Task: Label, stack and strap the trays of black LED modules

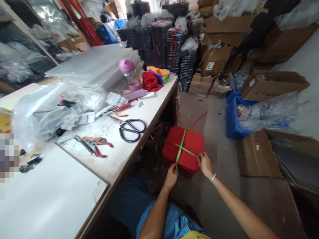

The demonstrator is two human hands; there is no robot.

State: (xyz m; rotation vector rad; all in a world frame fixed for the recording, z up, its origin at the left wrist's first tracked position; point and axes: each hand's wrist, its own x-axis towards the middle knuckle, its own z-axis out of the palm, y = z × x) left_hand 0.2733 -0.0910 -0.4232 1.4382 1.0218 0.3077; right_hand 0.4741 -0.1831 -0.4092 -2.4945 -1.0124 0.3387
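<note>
My left hand (171, 177) pinches the near end of the green strap (181, 146), fingers closed on it at the bundle's front edge. My right hand (204, 164) clamps the strap's other run at the near right corner. The red bundle (184, 147) sits low between my knees and the workbench (129, 151). The strap already crosses on top; the knot looks unfinished, I judge. Further off, black scissors (132, 129) and red-handled pliers (96, 146) lie on the bench.
</note>
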